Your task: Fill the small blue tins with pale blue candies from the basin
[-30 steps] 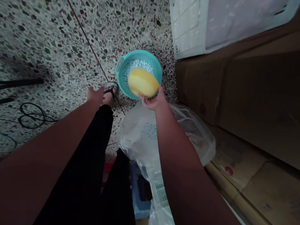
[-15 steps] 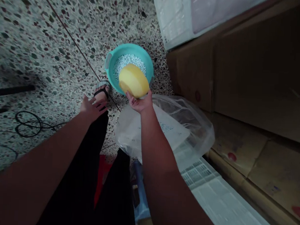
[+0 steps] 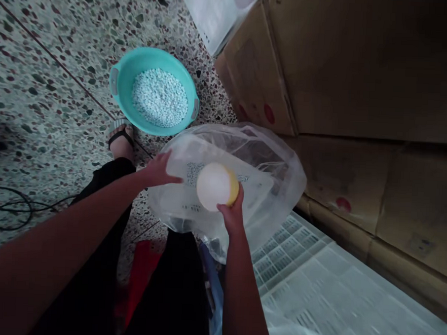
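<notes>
My right hand (image 3: 233,212) grips a small yellow bowl (image 3: 234,187) by its edge, over the mouth of a clear plastic bag (image 3: 283,165). A pale round face of the bowl points up at me; I cannot tell whether it is the inside or the base. A white inner bag (image 3: 177,197) lies within the clear one, with small specks like pellets showing on it. At the bag's left rim is my left hand (image 3: 158,170), thumb and fingers apart; whether it touches the plastic is unclear. Beyond it, a turquoise basin (image 3: 126,91) on the floor holds many small white pellets (image 3: 160,98).
Cardboard boxes (image 3: 339,69) are stacked along the right. White plastic crates (image 3: 347,286) stand at lower right, another white crate (image 3: 211,14) at the top. My sandalled foot (image 3: 121,138) is beside the basin. A black cable (image 3: 11,190) coils on the speckled floor at left.
My right hand has brought the yellow bowl from above the basin to over the bag and turned it. My left hand has moved right to the bag's rim. The view has shifted.
</notes>
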